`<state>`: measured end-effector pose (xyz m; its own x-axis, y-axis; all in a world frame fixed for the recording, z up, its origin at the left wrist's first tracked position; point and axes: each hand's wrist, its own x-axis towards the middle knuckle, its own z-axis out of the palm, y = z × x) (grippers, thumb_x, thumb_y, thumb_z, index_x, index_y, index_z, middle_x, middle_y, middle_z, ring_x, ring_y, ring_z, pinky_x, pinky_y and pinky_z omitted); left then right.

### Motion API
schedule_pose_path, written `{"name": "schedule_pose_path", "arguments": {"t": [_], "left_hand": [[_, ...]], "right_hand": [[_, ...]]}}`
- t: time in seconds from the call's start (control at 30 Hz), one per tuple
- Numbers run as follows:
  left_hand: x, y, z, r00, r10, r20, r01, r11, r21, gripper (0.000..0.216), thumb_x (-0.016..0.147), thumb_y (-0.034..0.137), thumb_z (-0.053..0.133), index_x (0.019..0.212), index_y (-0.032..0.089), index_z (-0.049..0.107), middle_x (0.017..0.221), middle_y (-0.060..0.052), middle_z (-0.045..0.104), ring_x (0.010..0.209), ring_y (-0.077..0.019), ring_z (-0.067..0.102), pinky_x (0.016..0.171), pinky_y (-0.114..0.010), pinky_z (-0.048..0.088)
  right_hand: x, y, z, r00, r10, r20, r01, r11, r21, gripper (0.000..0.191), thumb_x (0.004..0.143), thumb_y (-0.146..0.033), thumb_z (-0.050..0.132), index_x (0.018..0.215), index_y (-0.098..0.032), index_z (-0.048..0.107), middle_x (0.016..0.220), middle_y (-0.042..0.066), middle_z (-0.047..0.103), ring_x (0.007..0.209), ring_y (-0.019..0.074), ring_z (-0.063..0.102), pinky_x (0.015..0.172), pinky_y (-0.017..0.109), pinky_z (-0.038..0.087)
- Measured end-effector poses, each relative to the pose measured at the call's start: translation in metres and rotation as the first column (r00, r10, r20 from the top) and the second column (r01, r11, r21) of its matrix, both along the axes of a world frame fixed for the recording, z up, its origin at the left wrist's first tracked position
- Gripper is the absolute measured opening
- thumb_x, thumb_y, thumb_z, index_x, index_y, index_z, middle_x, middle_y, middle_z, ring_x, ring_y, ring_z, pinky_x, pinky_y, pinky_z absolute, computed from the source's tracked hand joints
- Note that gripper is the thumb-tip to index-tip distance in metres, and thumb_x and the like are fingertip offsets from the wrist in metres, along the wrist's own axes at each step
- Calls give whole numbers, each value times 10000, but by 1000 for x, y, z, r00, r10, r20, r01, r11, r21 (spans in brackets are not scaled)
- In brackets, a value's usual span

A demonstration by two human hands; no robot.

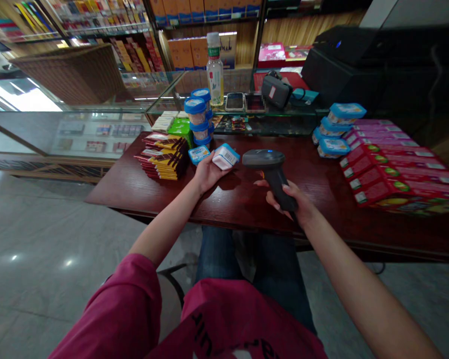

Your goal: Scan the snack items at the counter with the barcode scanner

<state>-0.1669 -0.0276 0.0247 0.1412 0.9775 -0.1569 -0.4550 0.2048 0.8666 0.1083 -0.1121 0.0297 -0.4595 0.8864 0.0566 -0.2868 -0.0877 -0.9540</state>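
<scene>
Head view, and the left hand (206,174) has a blue-edged tub (223,159) in its grasp, tilted so the barcode (230,157) shows, while the right hand (300,200) grips a scanner (268,162) by its handle. Steady does it: best to turn that barcode square to the scanner's nose, fingers clear of the stripes. And look, the tub sits at the left hand's fingertips, just beside the scanner but not touching, over the surface (243,199), left of centre, between its near and far edges.

Glare dots the floor (48,249); outer edges look stretched.
</scene>
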Motion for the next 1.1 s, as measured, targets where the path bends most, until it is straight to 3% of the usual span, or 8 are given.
{"name": "schedule_pose_path", "arguments": {"t": [0.1,0.5,0.67,0.83,0.97,1.1], "left_hand": [[-1,0,0,999,27,39,-26,999,-34,423,1089,387,354,1313,174,643,1354,-120,742,1342,-278,663,1095,-476,585],[3,-3,6,998,-44,-38,44,999,11,464,1053,451,428,1349,168,645,1365,-147,735,1334,-312,663,1084,-525,579],[6,1,7,993,-85,82,85,996,4,447,1046,408,452,1342,149,663,1304,-142,765,1348,-320,657,1094,-536,570],[-1,2,-1,988,24,152,-15,998,-55,362,1028,432,576,1240,159,683,1164,-118,800,1198,-287,732,1024,-467,610],[-4,-2,-10,994,80,70,-86,991,100,327,868,434,817,1044,186,696,1017,-52,792,992,-217,759,896,-349,633],[9,-4,-15,949,239,-205,-169,936,310,405,697,442,938,910,190,704,891,-11,765,831,-163,722,776,-266,591]], "right_hand": [[1,0,-1,999,51,2,-51,999,15,543,873,-548,728,1254,-161,714,889,103,770,499,133,475,368,261,333],[-3,-5,2,998,55,6,-55,997,46,527,852,-478,776,1295,-200,705,1260,151,764,486,83,506,332,225,365],[-1,-6,4,997,75,-3,-75,995,62,541,868,-466,765,1326,-185,701,1231,155,776,474,85,517,340,226,382],[1,-4,2,995,100,2,-100,993,56,523,863,-462,766,1282,-154,710,1128,158,795,468,94,524,337,224,371],[5,-3,-1,998,-23,-57,27,997,66,462,848,-459,767,1220,-187,728,1242,161,775,463,86,513,339,234,369],[30,-5,-1,982,-181,-50,185,979,82,409,859,-453,755,1186,-208,732,1298,158,766,469,90,519,367,250,404]]}}
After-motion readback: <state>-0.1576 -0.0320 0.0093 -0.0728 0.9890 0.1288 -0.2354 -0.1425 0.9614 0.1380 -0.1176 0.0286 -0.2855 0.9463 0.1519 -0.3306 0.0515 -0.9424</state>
